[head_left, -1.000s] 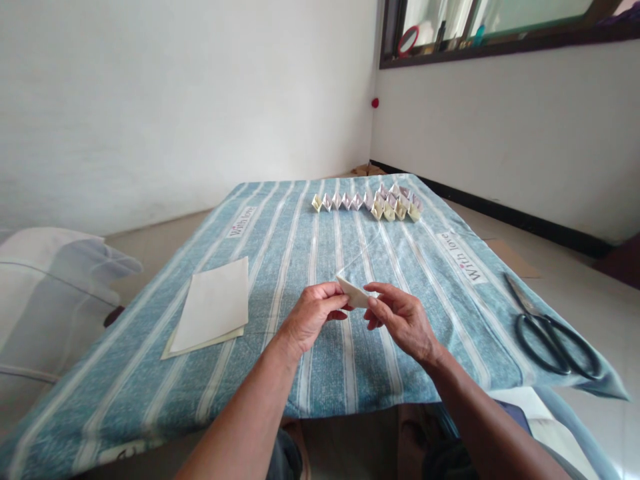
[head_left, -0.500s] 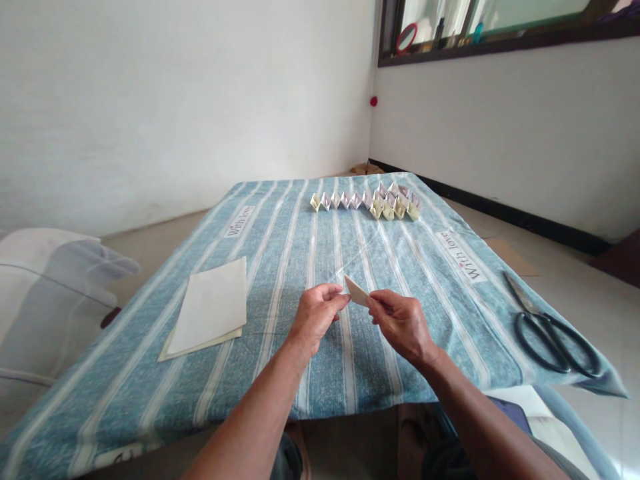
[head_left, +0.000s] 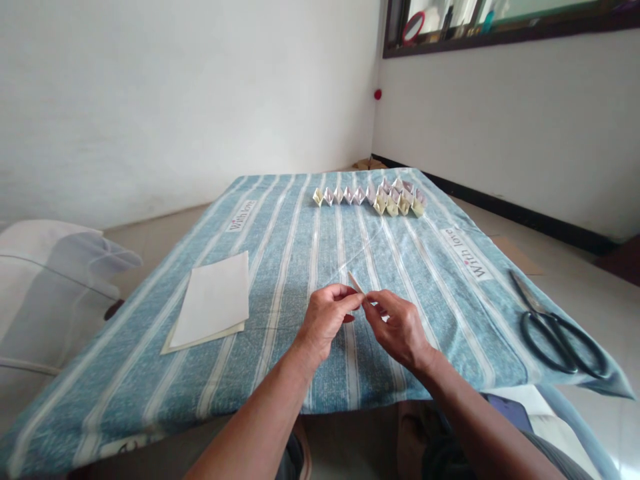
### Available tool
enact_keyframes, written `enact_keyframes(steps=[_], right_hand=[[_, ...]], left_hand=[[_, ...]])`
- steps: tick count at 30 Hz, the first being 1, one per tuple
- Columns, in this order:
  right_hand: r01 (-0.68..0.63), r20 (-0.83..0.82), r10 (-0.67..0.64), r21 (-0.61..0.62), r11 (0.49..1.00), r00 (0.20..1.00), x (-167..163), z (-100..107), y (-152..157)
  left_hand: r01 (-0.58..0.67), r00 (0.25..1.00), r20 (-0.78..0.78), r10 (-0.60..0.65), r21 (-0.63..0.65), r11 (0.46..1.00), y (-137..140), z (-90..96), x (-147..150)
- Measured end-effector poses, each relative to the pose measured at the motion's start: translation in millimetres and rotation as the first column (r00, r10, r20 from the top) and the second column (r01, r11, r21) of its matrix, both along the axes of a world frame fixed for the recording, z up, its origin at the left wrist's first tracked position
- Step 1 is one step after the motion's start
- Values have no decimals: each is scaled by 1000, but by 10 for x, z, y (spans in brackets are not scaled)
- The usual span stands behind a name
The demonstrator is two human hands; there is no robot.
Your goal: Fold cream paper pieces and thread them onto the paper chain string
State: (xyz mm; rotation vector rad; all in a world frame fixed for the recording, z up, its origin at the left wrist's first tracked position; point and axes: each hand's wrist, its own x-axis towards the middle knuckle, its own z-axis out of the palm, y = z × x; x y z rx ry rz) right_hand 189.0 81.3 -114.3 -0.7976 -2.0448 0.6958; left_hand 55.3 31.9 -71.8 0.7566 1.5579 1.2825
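Observation:
A small piece of folded paper [head_left: 355,282], pale and seen nearly edge-on, is pinched between my two hands above the middle of the table. My left hand [head_left: 330,313] grips its lower end with thumb and fingers. My right hand [head_left: 397,325] is closed at the same end, its fingertips touching the left ones. Part of the paper is hidden by the fingers. Farther back stand several folded paper shapes [head_left: 349,195] in a row, with a denser cluster of them [head_left: 404,199] at the right end.
Flat paper sheets [head_left: 213,300] are stacked on the left of the striped tablecloth [head_left: 280,267]. Black-handled scissors [head_left: 557,333] rest at the right edge, near the table corner. White fabric [head_left: 55,287] is beyond the left edge. A phone-like dark object [head_left: 510,410] shows below the front edge.
The folded paper has turned from showing its flat side to nearly edge-on. My hands have come together, the fingertips now meeting. The whole view has shifted slightly.

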Motion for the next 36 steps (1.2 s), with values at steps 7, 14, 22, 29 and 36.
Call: enact_keyframes(steps=[7,14,22,29,36], right_hand=[[-74,-134,37,-281,957,990,-21,58,-3],[-165,-245,46,-494,854,968,-54,125,57],[-317,-402,62,-607,729,913,-153,181,109],[-317,-370,93,-610,726,924,-312,206,145],[-355,-384,125,-617,702,915,-413,165,142]], left_hand=[[78,996,-35,-77,34,996,3,15,-64],[110,992,-72,-106,51,993,49,27,-138],[114,989,-105,-104,90,989,62,30,-263],[86,992,-98,-74,124,989,42,16,-423],[60,994,-100,-49,109,992,-8,60,-495]])
